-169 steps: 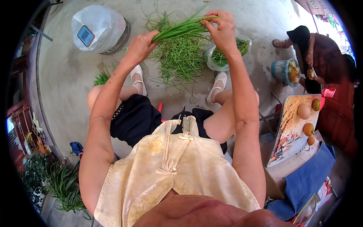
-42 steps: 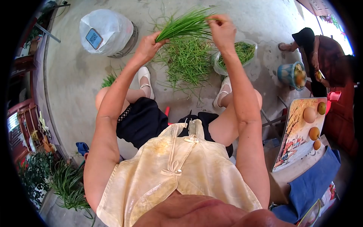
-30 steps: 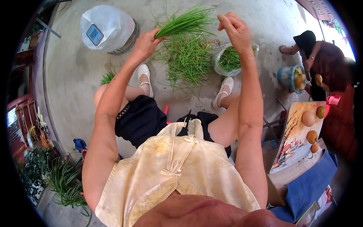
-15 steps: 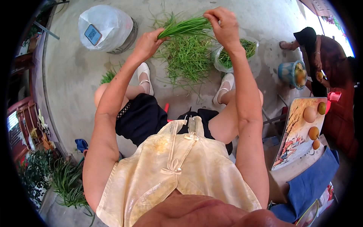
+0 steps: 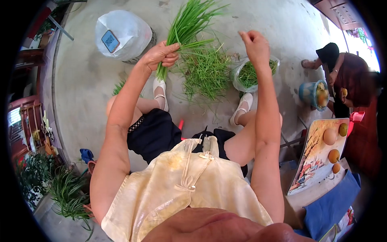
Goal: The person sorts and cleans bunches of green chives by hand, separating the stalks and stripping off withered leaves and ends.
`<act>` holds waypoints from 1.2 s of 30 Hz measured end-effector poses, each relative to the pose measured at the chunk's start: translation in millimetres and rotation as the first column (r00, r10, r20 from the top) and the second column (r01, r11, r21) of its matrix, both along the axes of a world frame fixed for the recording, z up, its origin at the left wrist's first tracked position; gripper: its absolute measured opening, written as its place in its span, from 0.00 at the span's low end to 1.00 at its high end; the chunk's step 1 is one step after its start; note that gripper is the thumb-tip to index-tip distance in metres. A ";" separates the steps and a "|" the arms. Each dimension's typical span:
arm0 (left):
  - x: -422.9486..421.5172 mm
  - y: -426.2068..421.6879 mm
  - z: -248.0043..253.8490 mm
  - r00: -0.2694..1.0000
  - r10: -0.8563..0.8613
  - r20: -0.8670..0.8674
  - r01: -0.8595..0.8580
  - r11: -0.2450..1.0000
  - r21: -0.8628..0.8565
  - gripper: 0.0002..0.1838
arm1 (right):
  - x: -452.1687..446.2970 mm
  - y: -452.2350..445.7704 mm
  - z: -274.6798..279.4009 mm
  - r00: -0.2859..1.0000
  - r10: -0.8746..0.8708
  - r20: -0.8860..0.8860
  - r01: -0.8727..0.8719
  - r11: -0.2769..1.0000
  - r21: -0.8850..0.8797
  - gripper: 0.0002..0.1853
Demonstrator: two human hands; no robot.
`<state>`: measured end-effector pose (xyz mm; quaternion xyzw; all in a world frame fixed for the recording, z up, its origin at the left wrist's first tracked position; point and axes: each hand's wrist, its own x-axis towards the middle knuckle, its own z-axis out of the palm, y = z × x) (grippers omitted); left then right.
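Note:
My left hand [image 5: 162, 55] is wrapped round a bundle of long green stalks [image 5: 186, 25], which fan out above the fist while their pale ends stick out below it. My right hand [image 5: 256, 43] is raised to the right of the bundle, apart from it, with fingertips pinched together; whatever they hold, if anything, is too small to name. Below and between the hands, a loose pile of green stalks [image 5: 206, 72] lies on the concrete floor. Beside it, under my right wrist, stands a clear plastic bag [image 5: 242, 84] with more green pieces inside.
A phone [image 5: 110, 41] lies on a bucket covered in white plastic [image 5: 134, 31]. At the right, another person [image 5: 350, 72] holds a piece of fruit over a blue bucket [image 5: 307, 93]. Several round fruits sit on a picture board [image 5: 308, 167]. Potted plants [image 5: 68, 193] stand lower left.
The bundle now points upward in my left hand, rather than stretching sideways towards my right. My right hand has come away from its tips and moved lower and to the right. The camera view has shifted slightly.

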<state>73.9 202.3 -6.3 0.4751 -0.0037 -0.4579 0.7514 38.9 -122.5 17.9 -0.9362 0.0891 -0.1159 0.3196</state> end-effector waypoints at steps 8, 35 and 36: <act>-2.7 1.7 2.3 0.995 -0.067 -0.070 0.049 0.971 -0.236 0.11 | 1.6 15.0 -3.9 0.975 0.062 0.213 -0.133 0.932 0.337 0.10; -11.5 0.9 -7.2 0.943 -0.331 0.011 0.330 0.936 -0.122 0.16 | -3.3 1.8 21.0 0.910 0.230 0.346 -0.391 0.195 0.899 0.08; -11.9 -0.7 -7.8 0.941 -0.338 0.010 0.337 0.935 -0.113 0.15 | -4.8 5.6 21.7 0.905 0.252 0.342 -0.407 0.285 0.868 0.08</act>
